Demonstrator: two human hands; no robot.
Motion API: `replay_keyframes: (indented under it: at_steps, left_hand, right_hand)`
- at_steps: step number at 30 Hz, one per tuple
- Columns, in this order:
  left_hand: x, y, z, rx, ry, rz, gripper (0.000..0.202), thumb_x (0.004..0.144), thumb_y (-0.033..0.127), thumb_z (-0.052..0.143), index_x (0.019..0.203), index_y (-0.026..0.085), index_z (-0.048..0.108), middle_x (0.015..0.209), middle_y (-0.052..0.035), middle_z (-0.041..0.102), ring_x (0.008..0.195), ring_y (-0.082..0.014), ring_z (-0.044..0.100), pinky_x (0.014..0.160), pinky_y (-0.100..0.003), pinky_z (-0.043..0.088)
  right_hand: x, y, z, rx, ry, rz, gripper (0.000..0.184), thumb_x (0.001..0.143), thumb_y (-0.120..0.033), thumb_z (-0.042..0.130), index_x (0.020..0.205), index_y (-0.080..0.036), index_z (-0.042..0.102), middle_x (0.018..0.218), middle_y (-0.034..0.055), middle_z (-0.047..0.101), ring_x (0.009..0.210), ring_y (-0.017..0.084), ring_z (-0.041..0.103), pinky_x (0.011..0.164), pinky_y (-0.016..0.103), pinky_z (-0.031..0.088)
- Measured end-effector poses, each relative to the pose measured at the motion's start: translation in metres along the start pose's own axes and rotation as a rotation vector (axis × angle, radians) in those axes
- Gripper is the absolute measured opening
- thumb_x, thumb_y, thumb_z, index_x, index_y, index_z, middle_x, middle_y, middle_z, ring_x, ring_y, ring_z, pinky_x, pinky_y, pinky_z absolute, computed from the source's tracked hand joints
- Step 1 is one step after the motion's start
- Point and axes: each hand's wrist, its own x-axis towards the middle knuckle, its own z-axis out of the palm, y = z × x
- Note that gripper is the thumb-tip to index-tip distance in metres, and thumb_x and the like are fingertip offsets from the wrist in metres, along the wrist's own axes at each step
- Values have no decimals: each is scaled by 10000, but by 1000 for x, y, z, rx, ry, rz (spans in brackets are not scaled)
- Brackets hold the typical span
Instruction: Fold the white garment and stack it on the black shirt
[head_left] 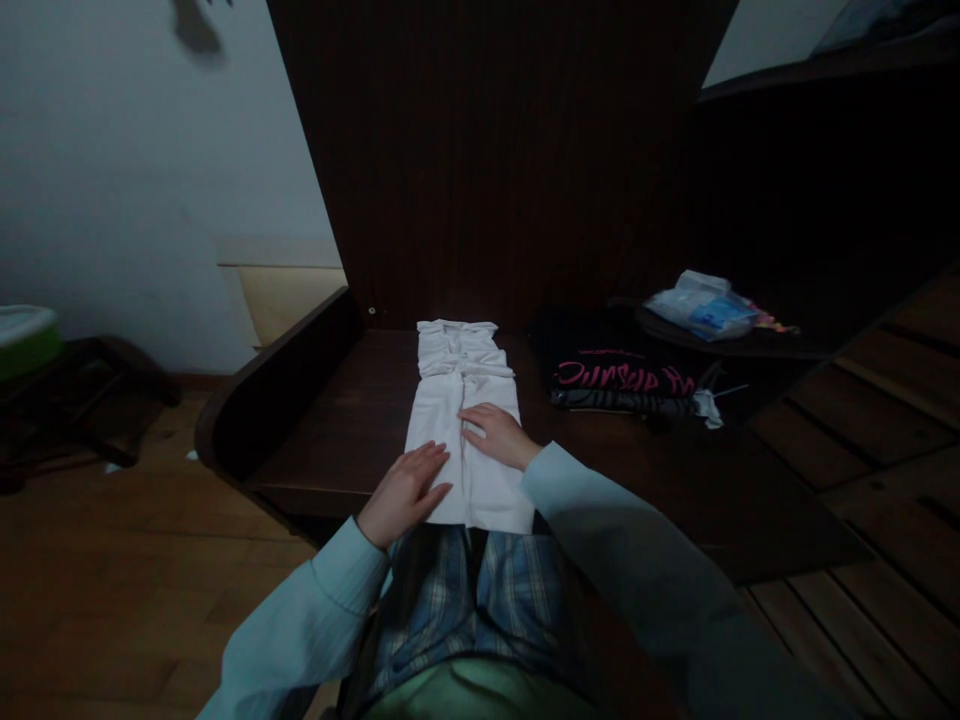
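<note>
A white garment point(491, 495) lies in a narrow folded strip on the dark wooden surface, its near end reaching the edge by my lap. A seam or opening runs down its middle, and its far part is bunched in creases. My left hand point(409, 488) rests flat on the lower left half, fingers stretched out. On the right half, near the middle line, my right hand point(496, 433) lies with its fingers extended over the cloth. Neither hand grips the fabric.
Right of the garment sits a folded black cloth with pink lettering point(626, 377). Beyond it, a plastic packet point(703, 305) lies on a dark shelf. The dark surface point(322, 420) has a raised side panel at left. A green and white container point(28, 338) stands far left.
</note>
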Motion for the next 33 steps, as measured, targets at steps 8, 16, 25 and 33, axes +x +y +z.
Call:
replay_keyframes:
  at_steps: [8,16,25,33]
  left_hand:
    - [-37,-10,-25,81,-65,67,621,773,450,533,1316,223,336,1374,-109,362,1268,-238,311,1027,-446,273]
    - [-58,-31,-4,198,-2,107,571,789,279,530,1322,228,331,1328,-103,431,1228,-239,374,996,-440,316]
    - [-59,-21,-18,138,52,216,333,805,164,423,1096,241,564,1093,-60,622,1064,-207,525,906,-384,412]
    - [-72,29,-36,-54,-48,158,194,813,224,439,947,205,578,908,-57,647,855,-166,584,753,-262,460]
  right_hand:
    - [-86,-17,-29,142,5,-71,420,857,-331,430,1253,-193,445,1234,97,526,1134,169,488,970,344,392]
    - [-146,-19,-29,-195,-190,-174,562,793,-296,528,1319,-205,352,1345,109,404,1258,226,336,1030,447,290]
    - [-143,-18,-25,-113,31,-254,294,861,-202,370,1096,-242,541,1101,73,623,1061,179,545,899,388,428]
    - [-159,-43,-60,182,-78,-126,218,840,-293,431,981,-231,585,890,72,668,830,177,608,746,312,463]
